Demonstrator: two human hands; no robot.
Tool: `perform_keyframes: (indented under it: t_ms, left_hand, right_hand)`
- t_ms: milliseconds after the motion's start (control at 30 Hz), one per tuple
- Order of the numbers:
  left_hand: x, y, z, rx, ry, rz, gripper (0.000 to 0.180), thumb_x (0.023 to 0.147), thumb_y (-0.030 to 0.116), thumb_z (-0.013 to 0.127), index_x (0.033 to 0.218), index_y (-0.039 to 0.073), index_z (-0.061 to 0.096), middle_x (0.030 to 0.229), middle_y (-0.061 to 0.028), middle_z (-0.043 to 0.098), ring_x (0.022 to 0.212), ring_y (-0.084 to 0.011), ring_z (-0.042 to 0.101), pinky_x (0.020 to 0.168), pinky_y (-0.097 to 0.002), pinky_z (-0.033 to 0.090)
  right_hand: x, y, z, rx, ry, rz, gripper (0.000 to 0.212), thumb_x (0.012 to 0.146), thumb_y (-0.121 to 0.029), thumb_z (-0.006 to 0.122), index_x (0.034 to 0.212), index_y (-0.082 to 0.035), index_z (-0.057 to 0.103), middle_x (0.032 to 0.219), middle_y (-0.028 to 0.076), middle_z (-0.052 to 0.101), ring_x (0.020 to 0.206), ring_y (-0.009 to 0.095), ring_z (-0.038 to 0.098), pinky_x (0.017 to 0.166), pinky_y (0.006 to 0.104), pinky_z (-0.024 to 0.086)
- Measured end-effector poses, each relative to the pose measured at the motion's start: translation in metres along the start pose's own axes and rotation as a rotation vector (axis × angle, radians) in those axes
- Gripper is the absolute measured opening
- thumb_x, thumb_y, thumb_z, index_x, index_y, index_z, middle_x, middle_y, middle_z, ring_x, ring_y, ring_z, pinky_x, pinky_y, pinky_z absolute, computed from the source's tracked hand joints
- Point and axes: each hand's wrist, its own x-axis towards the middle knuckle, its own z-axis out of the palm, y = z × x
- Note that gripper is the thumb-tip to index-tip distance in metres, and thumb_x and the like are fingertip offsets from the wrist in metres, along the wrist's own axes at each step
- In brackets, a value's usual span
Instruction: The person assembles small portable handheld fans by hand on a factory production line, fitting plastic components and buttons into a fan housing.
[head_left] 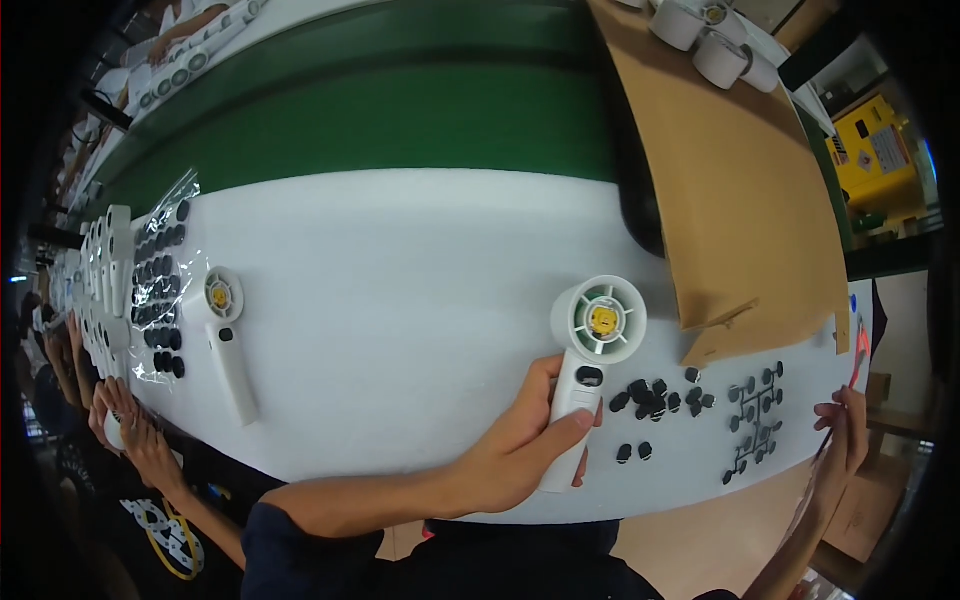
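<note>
My left hand [515, 440] is wrapped around the handle of a white handheld fan [600, 325]. The fan head faces up, showing spokes and a yellow centre, and a small dark oval window sits on the handle. At the far right, my right hand [845, 430] has its fingers closed on a slim tool with a red-pink part [861, 350]; its exact kind is too small to tell. Between my hands lie loose small black round caps [652, 398] and a branching frame of dark round caps [755, 415].
Another white handheld fan [232, 375] lies on the white tabletop [400, 300], beside a clear bag over rows of black caps [160, 290]. A co-worker's hands [140, 445] are at the left edge. A brown cardboard sheet [740, 200] leans in at the right, near white cylindrical parts [720, 58].
</note>
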Motion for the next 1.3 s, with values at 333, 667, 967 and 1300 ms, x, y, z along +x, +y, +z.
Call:
perform_keyframes:
  t_ms: [333,667,967,1300]
  left_hand:
    - [-0.003,-0.003,-0.008,-0.039,0.065,0.106,0.039,0.094,0.010,0.037,0.127,0.004,0.017,0.106,-0.0132,0.043,0.070,-0.0182,0.055,0.063,-0.0328,0.050]
    - [-0.007,0.003,-0.009,-0.152,0.040,0.087,0.040,0.093,0.010,0.037,0.128,0.004,0.017,0.104,-0.0125,0.041,0.068,-0.0173,0.052,0.062,-0.0329,0.048]
    - [-0.005,0.004,-0.006,-0.156,0.041,0.084,0.039,0.093,0.009,0.037,0.127,0.002,0.017,0.103,-0.0120,0.041,0.067,-0.0169,0.052,0.061,-0.0307,0.046]
    - [-0.006,0.001,-0.008,-0.151,0.067,0.115,0.038,0.095,0.013,0.040,0.125,0.000,0.019,0.091,-0.0086,0.043,0.066,-0.0115,0.048,0.060,-0.0287,0.045]
  right_hand:
    - [0.017,-0.132,0.156,0.278,-0.336,-0.207,0.015,0.065,0.008,0.068,0.076,-0.001,0.067,0.075,0.010,0.068,0.060,0.015,0.064,0.054,0.0218,0.049]
    - [0.032,-0.127,0.175,-0.203,-0.215,-0.700,0.031,0.053,-0.001,0.075,0.081,-0.008,0.065,0.072,0.004,0.055,0.060,0.020,0.053,0.054,0.0283,0.043]
    - [0.023,-0.118,0.186,0.043,-0.164,-0.339,0.017,0.073,0.007,0.066,0.086,0.001,0.057,0.084,0.016,0.066,0.069,0.022,0.064,0.064,0.0264,0.051]
    - [0.018,-0.140,0.189,0.403,-0.309,-0.361,0.019,0.077,0.013,0.059,0.084,0.000,0.047,0.092,0.026,0.063,0.081,0.031,0.067,0.068,0.0326,0.057]
